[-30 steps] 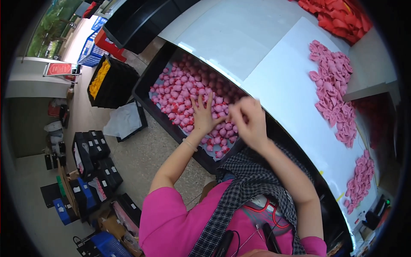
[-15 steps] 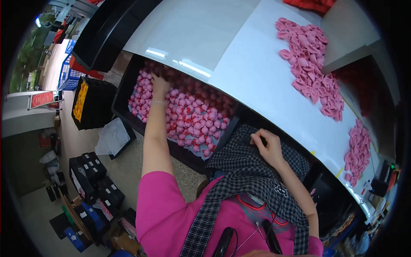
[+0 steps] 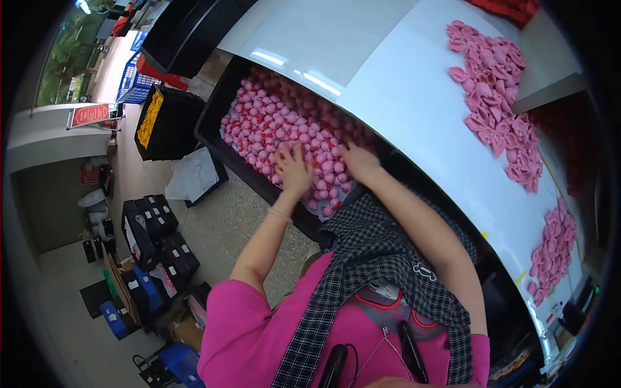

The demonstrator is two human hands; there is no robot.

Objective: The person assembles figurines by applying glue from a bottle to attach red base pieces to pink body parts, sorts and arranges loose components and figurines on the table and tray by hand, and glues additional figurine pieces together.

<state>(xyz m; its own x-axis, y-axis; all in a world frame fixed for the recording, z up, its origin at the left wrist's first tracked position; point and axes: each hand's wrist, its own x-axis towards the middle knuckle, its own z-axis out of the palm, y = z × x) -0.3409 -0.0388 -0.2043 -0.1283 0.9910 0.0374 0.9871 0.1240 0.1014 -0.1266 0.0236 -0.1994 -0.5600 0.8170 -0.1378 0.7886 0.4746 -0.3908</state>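
My left hand (image 3: 295, 171) lies spread on a heap of small pink balls with red parts (image 3: 288, 123), its fingers apart. Against the same heap, toward the near right end, rests my right hand (image 3: 359, 161), fingers stretched out and slightly blurred. The heap fills a black bin (image 3: 239, 163) that sits partly under the table edge, so its far side is in shadow. I see no ball gripped in either hand; fingertips of both touch the heap.
Above the bin spreads a white table (image 3: 388, 110) with a pile of pink petal-shaped pieces (image 3: 488, 90) and a smaller pink pile (image 3: 554, 249). A black crate with yellow pieces (image 3: 150, 119) and several dark boxes (image 3: 155, 223) stand on the floor at left.
My left hand has come from the bin's far left part toward its near middle, fingers now spread. My right hand has left my lap and reached into the bin. The view has shifted slightly.
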